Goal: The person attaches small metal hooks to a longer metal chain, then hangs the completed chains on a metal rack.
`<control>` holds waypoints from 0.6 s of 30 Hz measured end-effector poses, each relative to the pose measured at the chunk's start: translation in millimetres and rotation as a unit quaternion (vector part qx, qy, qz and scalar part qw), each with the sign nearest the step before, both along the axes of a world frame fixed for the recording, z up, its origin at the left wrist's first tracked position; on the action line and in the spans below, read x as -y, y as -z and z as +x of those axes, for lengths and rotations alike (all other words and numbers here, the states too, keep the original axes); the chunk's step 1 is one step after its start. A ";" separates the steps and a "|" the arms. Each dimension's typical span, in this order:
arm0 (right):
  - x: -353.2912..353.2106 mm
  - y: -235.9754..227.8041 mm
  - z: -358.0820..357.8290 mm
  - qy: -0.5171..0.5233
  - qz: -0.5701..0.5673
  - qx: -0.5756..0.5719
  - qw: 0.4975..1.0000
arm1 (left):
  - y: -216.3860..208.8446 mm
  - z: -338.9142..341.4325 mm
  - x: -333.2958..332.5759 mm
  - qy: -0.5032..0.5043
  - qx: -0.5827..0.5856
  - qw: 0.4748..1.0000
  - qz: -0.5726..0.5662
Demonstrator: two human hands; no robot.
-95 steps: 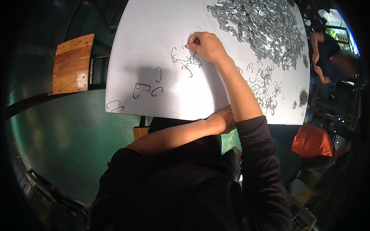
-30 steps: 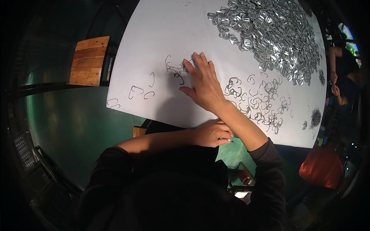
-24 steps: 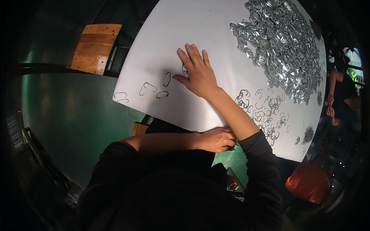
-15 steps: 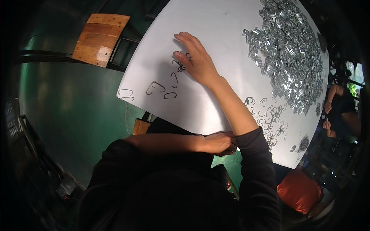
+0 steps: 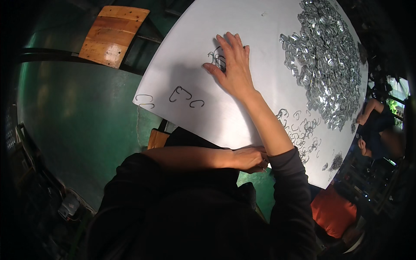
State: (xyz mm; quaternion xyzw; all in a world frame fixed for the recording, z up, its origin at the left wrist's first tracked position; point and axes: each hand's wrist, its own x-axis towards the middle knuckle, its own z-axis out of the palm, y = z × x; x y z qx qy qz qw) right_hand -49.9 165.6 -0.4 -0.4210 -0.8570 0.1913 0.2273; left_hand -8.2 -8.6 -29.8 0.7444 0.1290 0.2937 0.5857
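My right hand (image 5: 235,69) lies palm down on the white table (image 5: 195,125), fingers stretched out and thumb apart. A small tangle of dark C-shaped wire hooks (image 5: 219,63) sits in the gap between its thumb and fingers, touching or just beside them. My left hand (image 5: 250,159) is at the near table edge, against my right forearm, with its fingers curled closed. What those fingers hold, if anything, is mostly hidden. Left of my right hand lie a couple of linked wire hooks (image 5: 180,94), a single hook (image 5: 197,103) and two more hooks (image 5: 144,99) at the table's corner.
A large heap of shiny metal pieces (image 5: 331,65) covers the right side of the table. Loose wire hooks (image 5: 303,132) are scattered nearer me. A wooden seat (image 5: 113,34) stands beyond the left edge. At the far right another person's hand (image 5: 360,119) shows, with an orange cushion (image 5: 333,212) below.
My right hand has moved right, and the tangle of hooks has shifted with it. One loose hook near the tangle no longer lies apart. My left hand stays at the table edge.
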 end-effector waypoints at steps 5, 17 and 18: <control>17.9 12.6 -22.6 -0.016 0.019 -0.009 1.000 | -0.4 0.7 2.1 -0.089 0.016 0.992 0.086; 37.8 -44.6 18.3 0.020 -0.128 -0.067 0.989 | -8.0 -3.9 -0.8 -0.040 -0.024 0.998 0.050; 41.8 -39.6 18.7 -0.007 -0.093 -0.047 0.995 | -10.6 -6.5 -2.3 -0.031 -0.036 0.998 0.044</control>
